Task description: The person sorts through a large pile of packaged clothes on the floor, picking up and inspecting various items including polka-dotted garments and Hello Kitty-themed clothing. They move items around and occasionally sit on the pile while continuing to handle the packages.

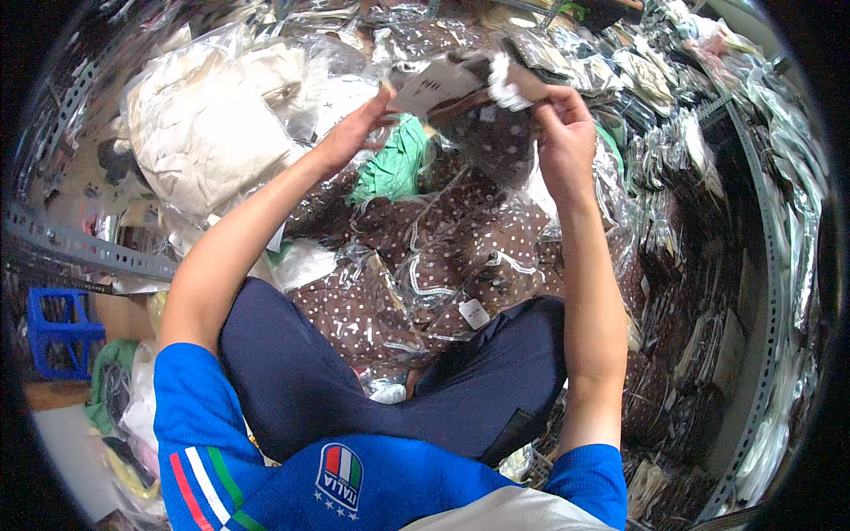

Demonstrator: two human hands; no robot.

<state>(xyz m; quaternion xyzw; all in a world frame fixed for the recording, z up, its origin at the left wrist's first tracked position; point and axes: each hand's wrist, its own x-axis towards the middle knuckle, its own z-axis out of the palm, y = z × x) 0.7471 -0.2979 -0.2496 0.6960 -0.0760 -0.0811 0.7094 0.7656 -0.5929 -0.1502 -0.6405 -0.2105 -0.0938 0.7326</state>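
Between my hands, a clear-bagged brown garment with white dots is held up above the pile, blurred by motion. My right hand pinches its right upper corner, beside a bit of white trim. At the opposite edge is my left hand, thumb and fingers around the bag's side near a pale printed card. Below lie several more bagged brown dotted garments, some with white lace trim. A white hang tag rests on one by my knee. A green bagged item sits under the left hand.
A large bagged cream garment lies on the left. Stacks of bagged clothes fill the right side, along a perforated metal shelf post. Another metal rail crosses at left, near a blue plastic stool.
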